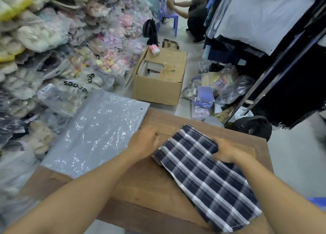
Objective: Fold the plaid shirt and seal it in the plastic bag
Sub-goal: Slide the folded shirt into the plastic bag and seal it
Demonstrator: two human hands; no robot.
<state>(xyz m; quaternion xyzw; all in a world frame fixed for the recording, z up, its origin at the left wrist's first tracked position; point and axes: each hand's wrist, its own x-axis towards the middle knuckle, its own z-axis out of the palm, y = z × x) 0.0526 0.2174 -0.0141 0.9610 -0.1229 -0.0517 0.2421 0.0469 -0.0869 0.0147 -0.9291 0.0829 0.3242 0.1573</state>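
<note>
While one plastic bag (91, 136) lies beside, two hands — left (143, 142), right (225, 151) — grip one plaid shirt (208, 177)

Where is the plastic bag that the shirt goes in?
In the head view, the plastic bag lies flat on the left side of the wooden table, just left of the left hand and the folded plaid shirt.

light: bright, even, soft shadows | glare: plastic bag (93, 135) | blur: left hand (144, 140), frame edges | distortion: wide-angle bending
</note>
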